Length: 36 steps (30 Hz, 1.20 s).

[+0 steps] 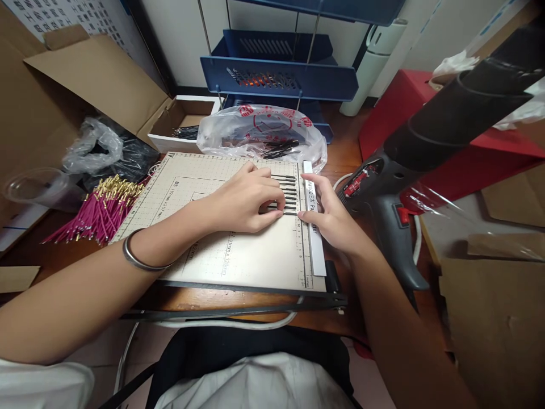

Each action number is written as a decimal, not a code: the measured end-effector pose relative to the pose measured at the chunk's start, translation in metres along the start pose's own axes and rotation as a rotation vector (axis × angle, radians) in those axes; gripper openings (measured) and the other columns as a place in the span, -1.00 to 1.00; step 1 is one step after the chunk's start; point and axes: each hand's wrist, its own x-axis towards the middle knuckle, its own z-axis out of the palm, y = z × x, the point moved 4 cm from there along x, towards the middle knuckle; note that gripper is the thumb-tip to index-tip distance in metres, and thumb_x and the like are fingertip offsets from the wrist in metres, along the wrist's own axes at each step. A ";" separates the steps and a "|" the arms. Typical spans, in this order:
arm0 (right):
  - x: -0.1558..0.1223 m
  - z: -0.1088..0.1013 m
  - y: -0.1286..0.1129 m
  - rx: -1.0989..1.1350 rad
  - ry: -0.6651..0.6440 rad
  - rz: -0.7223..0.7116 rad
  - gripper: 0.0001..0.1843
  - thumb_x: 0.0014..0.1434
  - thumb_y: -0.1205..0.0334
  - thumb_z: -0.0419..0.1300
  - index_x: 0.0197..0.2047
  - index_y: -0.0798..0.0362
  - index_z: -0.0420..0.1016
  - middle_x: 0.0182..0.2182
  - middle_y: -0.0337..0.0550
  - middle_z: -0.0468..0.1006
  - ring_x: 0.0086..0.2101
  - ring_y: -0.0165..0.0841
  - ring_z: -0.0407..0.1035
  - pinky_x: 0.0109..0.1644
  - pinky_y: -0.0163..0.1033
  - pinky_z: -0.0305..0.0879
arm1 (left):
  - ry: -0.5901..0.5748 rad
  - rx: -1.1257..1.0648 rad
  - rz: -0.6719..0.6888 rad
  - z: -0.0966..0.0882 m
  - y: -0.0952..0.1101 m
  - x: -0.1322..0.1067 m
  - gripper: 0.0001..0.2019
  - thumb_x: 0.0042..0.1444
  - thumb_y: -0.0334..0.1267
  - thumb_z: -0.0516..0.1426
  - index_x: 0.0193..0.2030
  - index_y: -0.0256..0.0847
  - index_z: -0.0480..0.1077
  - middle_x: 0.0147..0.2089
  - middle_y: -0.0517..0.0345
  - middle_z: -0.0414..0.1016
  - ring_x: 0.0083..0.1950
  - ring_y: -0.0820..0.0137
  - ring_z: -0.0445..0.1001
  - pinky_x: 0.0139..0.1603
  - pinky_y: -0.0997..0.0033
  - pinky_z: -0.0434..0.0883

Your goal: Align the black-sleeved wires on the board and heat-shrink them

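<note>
A row of short thin black wires (290, 196) lies side by side across the right part of a cream paper cutter board (251, 258). My left hand (251, 196) rests over their left ends, its fingers curled and the thumb and forefinger pinched at the nearest wire. My right hand (327, 216) is at their right ends by the white labelled strip (317, 250). Its thumb and forefinger are spread apart, spanning the row from near to far. Part of the wires is hidden under my left fingers.
Magenta wires with gold ends (104, 210) are heaped left of the board. Behind it are a clear plastic bag (264, 128) with black pieces, a white box (166, 130) and a blue rack (276, 79). A heat gun (387, 187) stands close on the right, before a red box (383, 113).
</note>
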 end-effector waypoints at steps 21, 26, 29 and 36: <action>0.000 -0.001 -0.003 -0.036 -0.015 -0.009 -0.24 0.06 0.21 0.32 0.32 -0.13 0.21 0.34 -0.02 0.37 0.36 0.02 0.27 0.54 0.31 0.11 | 0.005 -0.016 -0.007 0.005 0.000 0.002 -0.82 0.35 -0.25 0.14 -0.24 -0.17 0.57 -0.35 0.12 0.60 -0.21 0.25 0.36 -0.06 0.16 0.12; -0.001 -0.002 -0.003 -0.033 -0.021 -0.011 -0.26 0.09 0.22 0.33 0.32 -0.16 0.22 0.32 -0.05 0.40 0.33 0.01 0.30 0.53 0.31 0.14 | -0.004 -0.022 -0.014 0.005 0.000 0.002 -0.82 0.35 -0.25 0.15 -0.23 -0.17 0.57 -0.34 0.12 0.60 -0.20 0.24 0.36 -0.05 0.17 0.12; -0.001 -0.003 -0.003 -0.036 -0.013 -0.019 -0.27 0.09 0.22 0.34 0.31 -0.14 0.22 0.31 -0.03 0.40 0.31 0.00 0.32 0.50 0.28 0.19 | 0.001 -0.031 -0.012 0.005 0.000 0.002 -0.82 0.34 -0.26 0.15 -0.24 -0.17 0.57 -0.37 0.13 0.58 -0.21 0.25 0.36 -0.05 0.16 0.12; 0.000 -0.001 -0.002 0.005 -0.016 -0.009 -0.26 0.07 0.22 0.33 0.30 -0.12 0.22 0.32 -0.03 0.39 0.30 -0.01 0.34 0.50 0.25 0.19 | 0.022 -0.032 -0.003 0.005 -0.001 0.001 -0.81 0.35 -0.25 0.14 -0.23 -0.17 0.58 -0.36 0.15 0.58 -0.23 0.27 0.36 -0.06 0.16 0.12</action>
